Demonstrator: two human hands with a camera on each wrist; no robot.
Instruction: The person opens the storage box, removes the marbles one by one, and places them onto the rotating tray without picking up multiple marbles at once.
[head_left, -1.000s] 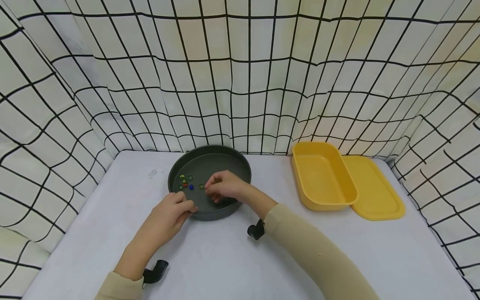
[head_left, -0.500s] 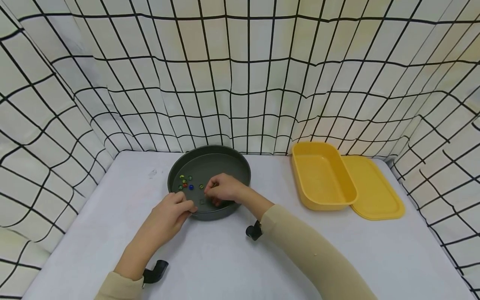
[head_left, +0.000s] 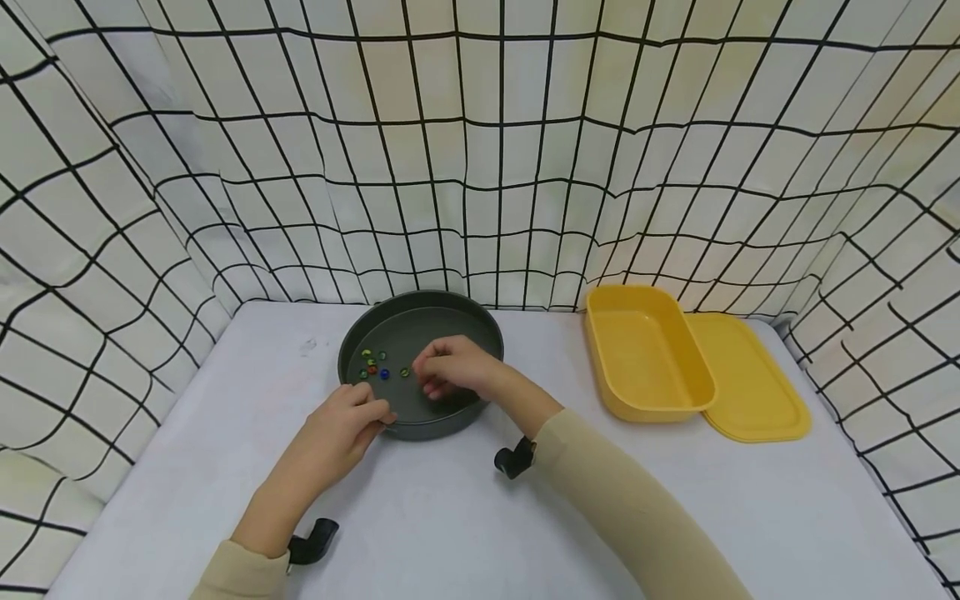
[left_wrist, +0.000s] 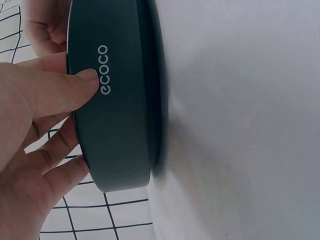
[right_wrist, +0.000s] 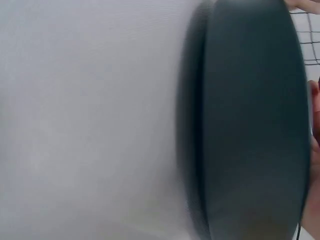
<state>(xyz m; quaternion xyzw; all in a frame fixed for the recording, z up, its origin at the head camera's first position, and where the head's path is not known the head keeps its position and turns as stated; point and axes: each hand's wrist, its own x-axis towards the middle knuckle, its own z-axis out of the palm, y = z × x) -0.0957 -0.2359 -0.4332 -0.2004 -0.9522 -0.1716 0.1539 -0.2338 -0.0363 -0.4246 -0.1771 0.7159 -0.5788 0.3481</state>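
A round dark green tray [head_left: 457, 322] with a raised wall sits at the table's back. My left hand [head_left: 337, 429] grips its near left rim. In the left wrist view the thumb [left_wrist: 65, 92] presses the outer wall beside white "ecoco" lettering, with fingers behind the rim. Several small glass marbles lie in the tray's left half, among them a blue marble [head_left: 385, 374] and a greenish marble [head_left: 405, 372]. My right hand [head_left: 455, 367] is over the tray's middle, fingers bent, just right of the greenish marble. The tray wall [right_wrist: 255, 120] mostly hides it in the right wrist view; I cannot tell whether it holds anything.
A yellow rectangular container [head_left: 648, 354], open at the top, stands to the right of the tray. Its flat yellow lid [head_left: 757, 383] lies partly under it on the white table [head_left: 450, 525]. Black netting over white walls encloses the back and sides.
My right hand dips slightly toward me, then rises a little away from me, staying over the tray. The left hand keeps its grip on the rim, and the marbles lie as before.
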